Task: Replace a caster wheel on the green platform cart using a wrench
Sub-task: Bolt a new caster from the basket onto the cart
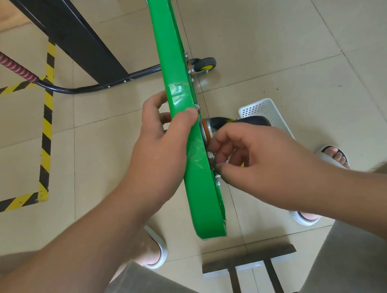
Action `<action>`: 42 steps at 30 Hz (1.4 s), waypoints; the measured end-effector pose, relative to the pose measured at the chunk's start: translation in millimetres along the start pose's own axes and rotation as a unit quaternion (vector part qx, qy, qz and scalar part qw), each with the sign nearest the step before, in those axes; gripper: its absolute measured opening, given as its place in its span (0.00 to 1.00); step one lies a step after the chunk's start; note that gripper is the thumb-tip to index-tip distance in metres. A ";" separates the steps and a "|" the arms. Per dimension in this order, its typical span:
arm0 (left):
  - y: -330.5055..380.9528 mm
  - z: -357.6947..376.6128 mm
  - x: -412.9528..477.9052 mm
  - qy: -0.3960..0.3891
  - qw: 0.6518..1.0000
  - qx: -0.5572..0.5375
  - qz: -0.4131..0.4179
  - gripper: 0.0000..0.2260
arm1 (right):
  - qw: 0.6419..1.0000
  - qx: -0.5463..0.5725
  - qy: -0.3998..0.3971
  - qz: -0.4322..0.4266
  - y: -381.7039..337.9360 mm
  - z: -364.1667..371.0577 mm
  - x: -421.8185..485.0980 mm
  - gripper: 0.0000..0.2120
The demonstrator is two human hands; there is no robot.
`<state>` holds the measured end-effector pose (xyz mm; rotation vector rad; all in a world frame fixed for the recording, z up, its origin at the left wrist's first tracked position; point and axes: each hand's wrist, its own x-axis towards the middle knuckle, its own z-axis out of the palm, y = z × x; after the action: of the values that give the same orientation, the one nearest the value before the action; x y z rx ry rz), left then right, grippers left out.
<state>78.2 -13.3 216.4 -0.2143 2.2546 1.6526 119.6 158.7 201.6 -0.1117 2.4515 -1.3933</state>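
Note:
The green platform cart stands on its edge on the tiled floor, its underside facing right. My left hand grips the cart's edge, thumb over the top and fingers behind the deck. A near caster wheel with an orange ring sits against the underside. My right hand pinches a metal nut or bolt at that caster's mounting plate, just below the wheel. A second caster with a grey wheel and yellow hub is mounted farther up the deck. No wrench shows.
A white perforated basket lies on the floor right behind the near caster. The cart's black handle with a red-and-black grip runs left. Yellow-black floor tape marks the left. My feet in white slippers and a dark stool frame are below.

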 end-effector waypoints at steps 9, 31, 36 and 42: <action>0.0 -0.2 -0.5 -0.003 1.000 0.007 -0.005 0.14 | 0.998 -0.053 -0.016 0.030 -9.0 2.1 -0.8 0.22; -0.1 0.2 0.8 -0.007 1.000 0.007 -0.008 0.19 | 0.993 -0.120 -0.010 -0.015 -9.0 -0.2 1.0 0.20; -0.5 0.0 0.7 -0.003 1.000 0.006 -0.005 0.19 | 0.991 -0.111 -0.005 -0.068 -6.9 -2.2 0.6 0.10; -0.6 -0.2 1.0 -0.006 1.000 0.004 -0.006 0.19 | 0.980 -0.179 -0.003 -0.088 -9.5 -4.9 2.5 0.05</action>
<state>77.5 -13.5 215.5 -0.2144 2.2472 1.6349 114.9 157.1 211.4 -0.4213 2.7174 -0.9938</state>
